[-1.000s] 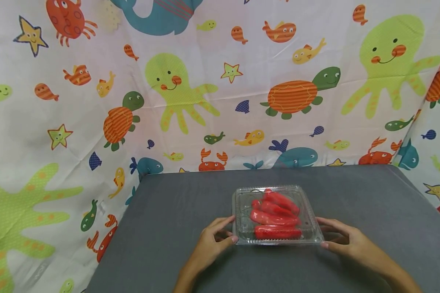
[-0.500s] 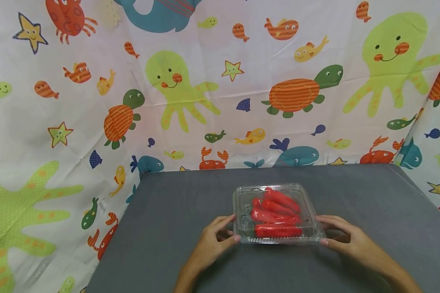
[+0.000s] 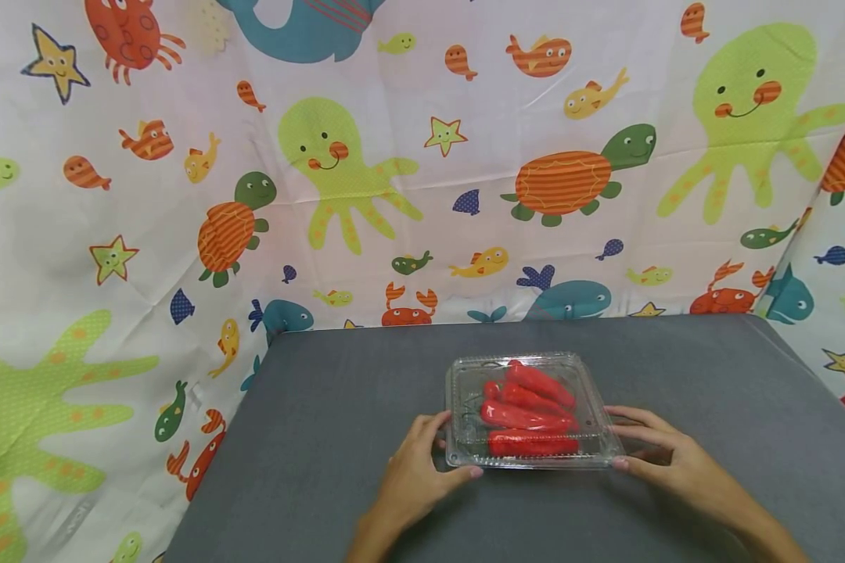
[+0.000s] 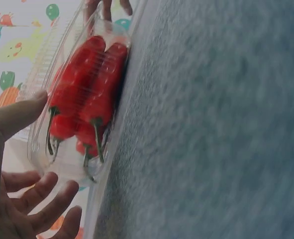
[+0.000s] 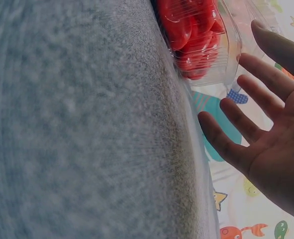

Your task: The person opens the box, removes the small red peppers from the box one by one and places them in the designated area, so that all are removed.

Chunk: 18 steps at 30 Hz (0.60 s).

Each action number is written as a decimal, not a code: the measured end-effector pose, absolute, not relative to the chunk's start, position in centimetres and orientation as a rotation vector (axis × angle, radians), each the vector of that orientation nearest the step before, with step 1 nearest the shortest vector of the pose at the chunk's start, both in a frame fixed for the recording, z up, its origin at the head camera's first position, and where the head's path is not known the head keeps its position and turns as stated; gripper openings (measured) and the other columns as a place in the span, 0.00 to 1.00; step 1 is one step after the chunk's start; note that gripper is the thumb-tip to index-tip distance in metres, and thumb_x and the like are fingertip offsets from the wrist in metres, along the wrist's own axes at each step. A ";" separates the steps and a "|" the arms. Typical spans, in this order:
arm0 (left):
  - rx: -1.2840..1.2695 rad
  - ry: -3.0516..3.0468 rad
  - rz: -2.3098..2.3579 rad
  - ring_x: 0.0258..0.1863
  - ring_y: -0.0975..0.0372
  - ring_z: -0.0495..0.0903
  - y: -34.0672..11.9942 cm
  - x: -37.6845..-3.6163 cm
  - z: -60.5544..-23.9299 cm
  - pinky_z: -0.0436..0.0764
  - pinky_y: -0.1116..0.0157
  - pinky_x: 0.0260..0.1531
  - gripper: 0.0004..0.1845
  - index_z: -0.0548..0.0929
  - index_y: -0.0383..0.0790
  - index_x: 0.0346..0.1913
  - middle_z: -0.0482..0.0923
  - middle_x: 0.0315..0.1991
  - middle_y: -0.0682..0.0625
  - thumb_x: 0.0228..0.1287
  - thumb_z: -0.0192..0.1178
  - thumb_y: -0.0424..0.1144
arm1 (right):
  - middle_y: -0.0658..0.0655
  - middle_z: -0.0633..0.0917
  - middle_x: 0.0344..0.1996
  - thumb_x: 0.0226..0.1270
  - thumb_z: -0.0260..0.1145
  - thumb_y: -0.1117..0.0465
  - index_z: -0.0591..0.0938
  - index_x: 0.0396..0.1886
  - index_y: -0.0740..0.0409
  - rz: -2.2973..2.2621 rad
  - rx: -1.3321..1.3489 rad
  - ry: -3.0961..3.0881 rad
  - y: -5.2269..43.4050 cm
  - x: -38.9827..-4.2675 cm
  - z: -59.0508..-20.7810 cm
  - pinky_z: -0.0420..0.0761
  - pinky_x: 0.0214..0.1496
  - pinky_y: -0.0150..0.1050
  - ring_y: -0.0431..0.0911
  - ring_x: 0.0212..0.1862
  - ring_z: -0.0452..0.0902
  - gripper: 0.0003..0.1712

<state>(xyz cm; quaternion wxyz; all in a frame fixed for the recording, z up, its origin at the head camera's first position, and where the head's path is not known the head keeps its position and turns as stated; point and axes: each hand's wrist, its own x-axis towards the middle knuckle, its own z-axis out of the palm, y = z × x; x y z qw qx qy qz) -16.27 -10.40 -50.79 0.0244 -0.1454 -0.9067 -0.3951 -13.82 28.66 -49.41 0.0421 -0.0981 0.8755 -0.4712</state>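
A clear plastic clamshell box (image 3: 535,464) sits on the grey table, its lid down. Several red chili peppers (image 3: 533,443) with green stems lie inside it. My left hand (image 3: 411,478) is at the box's near left corner, fingers along the left side and thumb stretched out by the front edge. In the left wrist view its thumb is at the lid's rim, with the other fingers spread below. At the opposite side, my right hand (image 3: 683,469) has its thumb by the near right corner. The right wrist view shows its fingers extended beside the box wall.
The grey tabletop (image 3: 338,407) stretches around the box on all sides. Behind it and along both sides hangs a white curtain (image 3: 394,188) printed with sea animals.
My left hand has shifted slightly right, its thumb sliding from the corner along the front edge. My right hand's fingers have spread a little. The box stays almost in place.
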 end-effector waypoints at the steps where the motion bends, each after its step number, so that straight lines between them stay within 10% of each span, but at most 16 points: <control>1: -0.437 -2.801 -1.221 0.51 0.63 0.81 -10.2 -16.2 -50.8 0.76 0.61 0.42 0.49 0.75 0.48 0.74 0.77 0.56 0.57 0.53 0.77 0.68 | 0.57 0.73 0.74 0.74 0.72 0.51 0.85 0.66 0.49 -1.440 -0.307 2.687 28.7 -13.8 -49.4 0.83 0.50 0.32 0.19 0.61 0.62 0.23; 18: -0.349 -2.830 -1.270 0.45 0.61 0.74 -9.1 -16.0 -51.0 0.70 0.64 0.37 0.49 0.70 0.44 0.75 0.71 0.48 0.58 0.56 0.78 0.62 | 0.62 0.77 0.71 0.73 0.73 0.51 0.80 0.72 0.52 -1.472 -0.268 2.671 28.6 -13.7 -49.6 0.86 0.48 0.33 0.22 0.57 0.70 0.31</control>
